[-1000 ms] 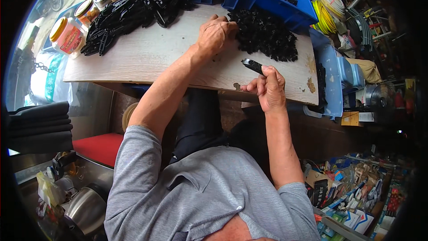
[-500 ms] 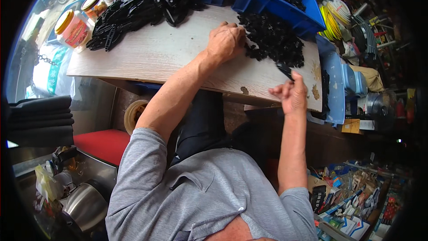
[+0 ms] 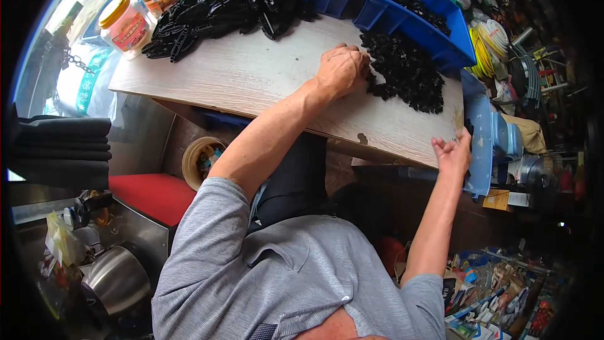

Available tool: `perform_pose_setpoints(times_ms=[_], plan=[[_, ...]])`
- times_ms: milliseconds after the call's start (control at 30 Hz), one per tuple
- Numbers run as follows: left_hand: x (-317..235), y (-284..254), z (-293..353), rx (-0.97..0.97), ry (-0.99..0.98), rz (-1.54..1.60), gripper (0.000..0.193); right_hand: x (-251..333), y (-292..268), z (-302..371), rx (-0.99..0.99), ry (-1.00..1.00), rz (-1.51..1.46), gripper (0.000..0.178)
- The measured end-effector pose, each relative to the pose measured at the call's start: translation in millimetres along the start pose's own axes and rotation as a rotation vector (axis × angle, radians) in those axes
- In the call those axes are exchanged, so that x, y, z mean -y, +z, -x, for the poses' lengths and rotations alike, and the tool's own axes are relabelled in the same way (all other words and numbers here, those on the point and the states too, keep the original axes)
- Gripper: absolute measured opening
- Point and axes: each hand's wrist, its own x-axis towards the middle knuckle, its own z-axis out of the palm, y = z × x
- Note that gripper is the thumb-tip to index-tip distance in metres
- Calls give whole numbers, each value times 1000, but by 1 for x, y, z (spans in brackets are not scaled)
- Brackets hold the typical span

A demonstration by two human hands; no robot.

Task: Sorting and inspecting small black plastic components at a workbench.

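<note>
My left hand point(image 3: 343, 70) rests on the table's pale wood-grain top point(image 3: 251, 72), at the left side of a heap of small black parts point(image 3: 406, 72). Its fingers are curled in, and the fingertips are hidden, so whatever they pinch does not show. At the table's right edge is my right hand point(image 3: 453, 156), beside a light blue bin point(image 3: 480, 148). Its fingers are apart and I see nothing in them. On the far left of the table lies a pile of long black plastic pieces point(image 3: 217, 16).
Blue crates point(image 3: 418, 22) with black parts line the table's back. Lidded jars point(image 3: 126, 28) stand at the far left corner. Below the table are a bucket point(image 3: 192, 160) and a red surface point(image 3: 151, 195). Crowded goods and a yellow cable coil point(image 3: 481, 53) fill the right.
My right hand has moved right from over the table to its right edge; the black piece it held no longer shows. My left hand stays by the heap. The whole view has shifted slightly.
</note>
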Motion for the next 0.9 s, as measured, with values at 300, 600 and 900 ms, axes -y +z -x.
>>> perform_pose_setpoints(times_ms=[300,600,900], plan=[[3,-1,2,-2,55,-60,8,-26,54,47,283,21,91,28],[-4,-10,0,97,-28,-93,16,-33,80,66,373,8,150,23],[-11,-12,3,42,-88,-79,14,-37,94,74,387,9,199,22]])
